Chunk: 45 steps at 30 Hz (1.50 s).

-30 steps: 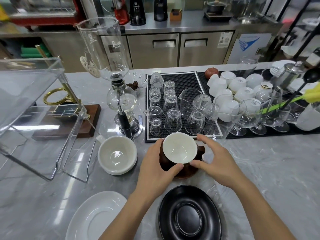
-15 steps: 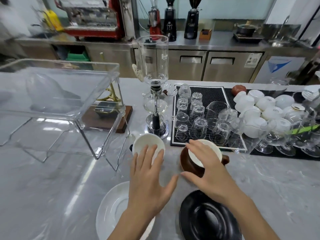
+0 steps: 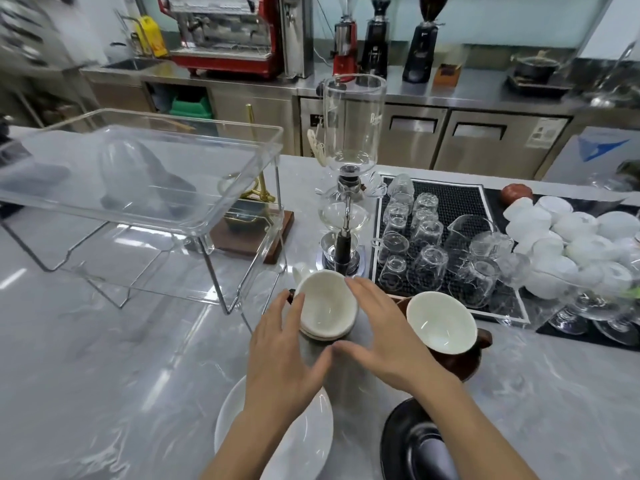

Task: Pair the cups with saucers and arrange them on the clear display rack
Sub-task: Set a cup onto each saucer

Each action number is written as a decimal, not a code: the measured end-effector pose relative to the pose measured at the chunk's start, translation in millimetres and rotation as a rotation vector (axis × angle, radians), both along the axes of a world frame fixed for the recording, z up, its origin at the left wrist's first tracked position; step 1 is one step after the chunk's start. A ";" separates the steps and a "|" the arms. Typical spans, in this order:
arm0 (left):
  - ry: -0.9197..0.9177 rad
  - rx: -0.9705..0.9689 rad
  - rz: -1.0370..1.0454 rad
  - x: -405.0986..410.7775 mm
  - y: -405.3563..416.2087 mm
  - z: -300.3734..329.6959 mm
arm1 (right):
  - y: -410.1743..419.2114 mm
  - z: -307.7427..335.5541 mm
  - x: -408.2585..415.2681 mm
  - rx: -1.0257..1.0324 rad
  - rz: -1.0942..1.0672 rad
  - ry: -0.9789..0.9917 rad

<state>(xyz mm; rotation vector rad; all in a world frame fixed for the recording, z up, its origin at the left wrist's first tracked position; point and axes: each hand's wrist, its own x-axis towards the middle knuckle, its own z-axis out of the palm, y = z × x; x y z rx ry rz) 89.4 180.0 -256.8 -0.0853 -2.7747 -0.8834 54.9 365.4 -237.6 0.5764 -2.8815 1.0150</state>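
Nearest the camera, a white saucer [image 3: 277,441] and a black saucer [image 3: 412,445] lie on the grey marble counter [image 3: 104,375], each partly under a forearm. Left hand [image 3: 282,358] fingers spread, released, fingertips at the left rim of the stacked white cups [image 3: 327,306]. Right hand [image 3: 384,336] also spread, gripping nothing, arched just right of that stack; contact unclear. To the right, a white cup [image 3: 440,322] sits tilted in a brown cup [image 3: 464,358]. Behind, a glass siphon brewer [image 3: 349,188] and a black mat [image 3: 450,209] with upturned glasses. Clear display rack [image 3: 138,174] stands left, well apart.
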 end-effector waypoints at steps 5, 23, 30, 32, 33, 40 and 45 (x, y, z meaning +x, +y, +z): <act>-0.024 0.070 -0.042 -9.4 -5.8 -1.0 | -6.7 -3.7 -11.3 -0.016 0.021 -0.022; -0.153 0.306 -0.107 -34.2 -18.0 3.5 | -6.7 -12.9 -42.3 0.007 0.105 -0.145; -0.131 0.356 -0.078 -36.3 -17.7 2.8 | -9.5 -6.8 -47.8 -0.066 0.084 -0.148; -0.126 0.367 -0.079 -36.5 -17.0 0.6 | -9.4 -5.8 -46.3 -0.091 0.076 -0.140; -0.124 0.374 -0.079 -36.5 -17.1 -0.7 | -9.0 -5.7 -45.4 -0.105 0.074 -0.134; -0.107 0.431 -0.063 -34.9 -18.2 0.8 | -7.3 2.1 -42.4 -0.175 0.060 -0.103; -0.084 0.441 -0.070 -32.3 -17.6 7.6 | -6.4 12.7 -38.1 -0.194 0.061 -0.094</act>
